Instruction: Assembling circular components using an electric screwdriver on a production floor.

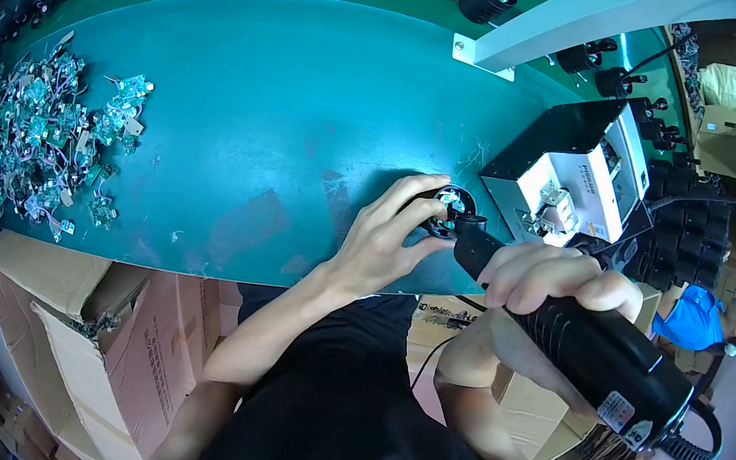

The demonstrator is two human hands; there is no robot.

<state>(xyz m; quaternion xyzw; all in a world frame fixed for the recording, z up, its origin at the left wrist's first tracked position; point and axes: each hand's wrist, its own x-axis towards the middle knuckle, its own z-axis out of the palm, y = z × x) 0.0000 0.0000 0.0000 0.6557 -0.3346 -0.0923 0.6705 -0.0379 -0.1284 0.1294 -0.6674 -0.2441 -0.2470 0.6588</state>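
On the green table, my left hand [384, 229] is closed around a round black housing [455, 227], its fingers at the rim. Something pale and green, like a small circuit board, shows inside it. A black electric screwdriver [601, 343] fills my right hand [553, 284], with the fingers wrapped round its body and a cord loop at its back end. The screwdriver's front end points at the housing and covers part of it. Whether its tip touches a screw is hidden.
A large heap of green circuit boards [44, 128] with wires lies on the table [242, 118] at the left. An open box [582, 180] with small parts stands right of the housing. A metal post [594, 27] rises behind. Cardboard boxes [126, 347] stand below; other people sit at both sides.
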